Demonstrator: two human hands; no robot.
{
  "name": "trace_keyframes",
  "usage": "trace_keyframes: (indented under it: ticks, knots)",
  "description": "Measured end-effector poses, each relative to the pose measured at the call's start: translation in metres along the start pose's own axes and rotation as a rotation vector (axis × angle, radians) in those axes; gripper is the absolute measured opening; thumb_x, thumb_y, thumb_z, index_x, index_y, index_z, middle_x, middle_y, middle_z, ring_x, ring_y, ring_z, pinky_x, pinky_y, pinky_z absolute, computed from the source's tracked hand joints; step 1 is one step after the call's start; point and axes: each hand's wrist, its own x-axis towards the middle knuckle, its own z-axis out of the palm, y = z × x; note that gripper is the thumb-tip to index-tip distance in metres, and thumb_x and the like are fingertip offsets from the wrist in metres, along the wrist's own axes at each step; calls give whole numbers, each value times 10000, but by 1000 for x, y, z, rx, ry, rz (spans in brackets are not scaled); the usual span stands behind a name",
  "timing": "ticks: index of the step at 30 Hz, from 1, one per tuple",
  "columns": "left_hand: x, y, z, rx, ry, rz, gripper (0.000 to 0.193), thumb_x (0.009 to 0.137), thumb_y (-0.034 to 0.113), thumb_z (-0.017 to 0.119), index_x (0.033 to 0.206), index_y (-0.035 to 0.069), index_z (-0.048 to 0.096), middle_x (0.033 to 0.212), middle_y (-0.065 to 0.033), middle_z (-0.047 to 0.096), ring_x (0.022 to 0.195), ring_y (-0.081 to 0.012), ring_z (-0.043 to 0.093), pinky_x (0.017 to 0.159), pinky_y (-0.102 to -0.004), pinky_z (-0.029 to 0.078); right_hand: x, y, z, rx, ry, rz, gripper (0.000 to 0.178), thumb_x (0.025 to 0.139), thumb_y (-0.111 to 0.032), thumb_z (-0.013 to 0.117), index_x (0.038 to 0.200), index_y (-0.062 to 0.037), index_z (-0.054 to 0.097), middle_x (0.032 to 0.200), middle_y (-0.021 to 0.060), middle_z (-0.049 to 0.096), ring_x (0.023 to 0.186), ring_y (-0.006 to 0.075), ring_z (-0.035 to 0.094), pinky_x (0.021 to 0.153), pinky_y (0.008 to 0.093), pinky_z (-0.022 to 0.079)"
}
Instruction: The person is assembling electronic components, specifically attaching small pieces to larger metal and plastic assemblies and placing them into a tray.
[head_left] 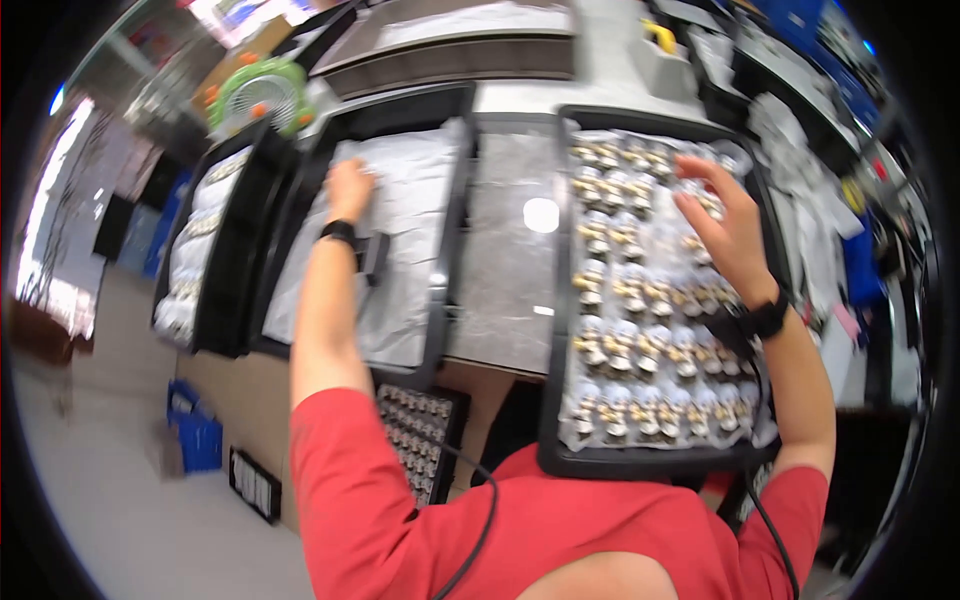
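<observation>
A green fan (262, 100) stood beyond and left of the left hand (350, 188); a filled black bin (232, 290) stood nearer on that side. Worktop (510, 270) and tray walls separated the hands. The small parts (620, 345) lay in rows beneath and around the right hand (728, 225), which was open, thumb and fingers parted. The left, fingers curled, was over the sheet-lined tray (463, 160); its grip could not be determined. Counted: one fan, one bin, one sheet-lined tray, one parts tray (640, 463); parts too crowded to count.
</observation>
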Motion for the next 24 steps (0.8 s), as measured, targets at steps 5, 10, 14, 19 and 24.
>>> trace_keyframes:
  ticks: [5,10,14,19,24]
  knots:
    - [14,3,-13,-220,195,40,383,729,296,683,1036,71,644,970,-144,652,907,-258,631,791,-364,486,6,47,-4,-204,-56,67,224,753,-143,599,942,-22,614,907,137,638,865,278,606,769,349,461]
    - [-11,101,-71,-972,-177,120,315,808,219,648,1084,68,629,852,-2,633,759,-69,588,650,-207,429,-10,60,-9,-442,-397,182,299,678,-252,664,866,-23,622,875,153,622,850,318,590,748,392,463]
    - [-80,185,-140,-1355,-690,272,373,856,238,602,1176,53,552,1028,-40,609,877,-99,595,723,-206,468,-14,58,-9,-451,-446,141,325,648,-236,692,877,-15,622,893,171,607,870,322,581,770,388,459]
    - [-163,240,-182,-1506,-1154,311,339,884,161,547,1195,31,520,1054,-74,602,888,-120,600,736,-231,481,-13,54,-12,-503,-497,107,318,648,-195,699,901,-17,623,922,175,597,880,319,578,778,382,460]
    - [-193,242,-137,-1471,-1068,207,392,849,187,607,1203,58,498,1070,-13,546,976,-89,529,838,-249,419,2,14,-2,32,-257,32,387,721,-163,702,1069,-39,585,1035,89,581,950,185,561,840,292,434]
